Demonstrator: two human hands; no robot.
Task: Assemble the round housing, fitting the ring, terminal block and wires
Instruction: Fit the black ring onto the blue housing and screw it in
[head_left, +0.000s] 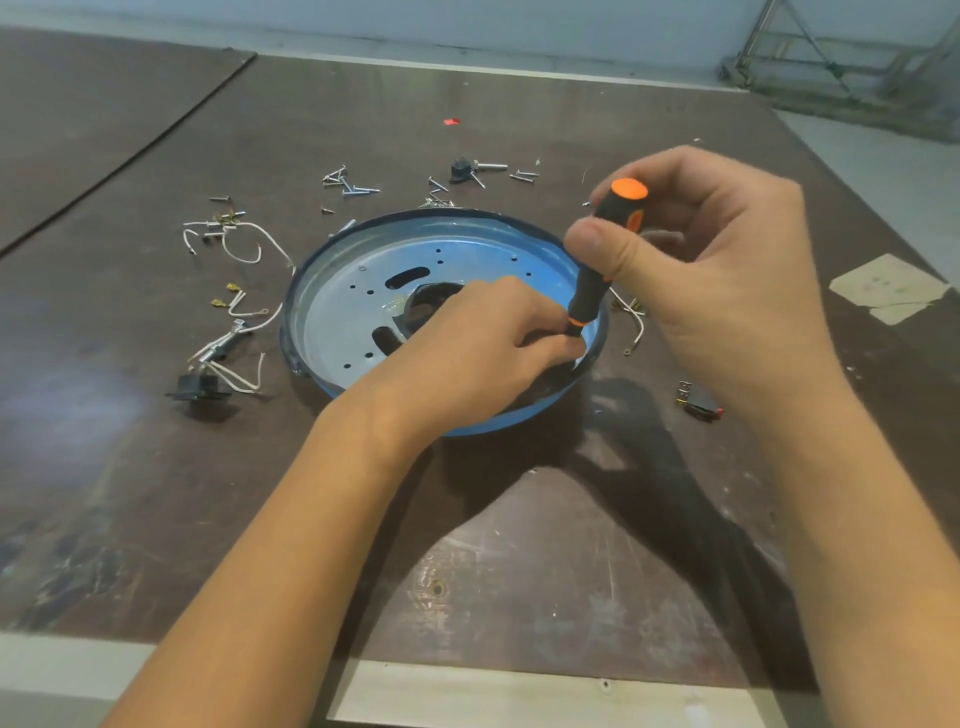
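The left hand (483, 348) reaches into the round housing (337, 317), which lies mid-scene on the table (519, 545). Its fingertips pinch the low end of an upright screwdriver (602, 260) by the right rim (tip hidden). The right hand (727, 270) grips the handle. Wires (244, 244) lie left, screws (350, 186) beyond.

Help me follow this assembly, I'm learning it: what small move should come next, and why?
Probably turn the screwdriver with the right hand, which grips its handle, while the left hand pinches its lower end inside the round housing near the rim. The tip is hidden, so a screw there is only a guess.
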